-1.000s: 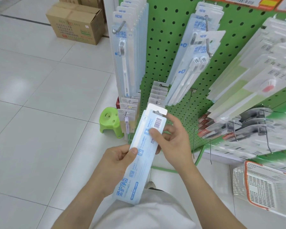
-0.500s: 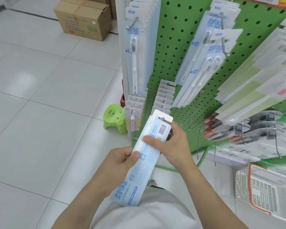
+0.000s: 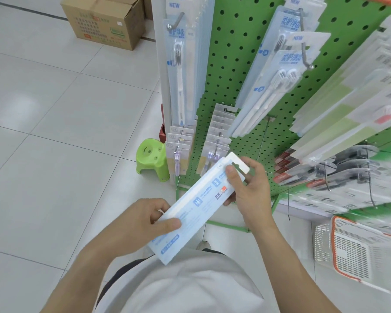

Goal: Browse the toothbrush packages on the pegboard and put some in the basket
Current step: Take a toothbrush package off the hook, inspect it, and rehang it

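**Toothbrush package held in both hands before the pegboard**

Left of the pegboard (image 3: 239, 71), a cardboard box (image 3: 104, 21) and green stool (image 3: 151, 159); in front of it, the left hand (image 3: 142, 224) pinches the toothbrush package (image 3: 196, 206) at its lower end; the right hand (image 3: 246, 186) pinches its hanger end; the basket (image 3: 352, 247) sits right, below the pegboard.

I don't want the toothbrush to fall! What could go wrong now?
1. The long pale blue toothbrush package is only pinched at its ends by the left hand and right hand, so it might slip and drop.
2. The white mesh basket with an orange rim sits off to the right, apart from the hands, so a toss might miss.
3. Bare metal hooks stick out of the green pegboard near the right hand and might snag it.
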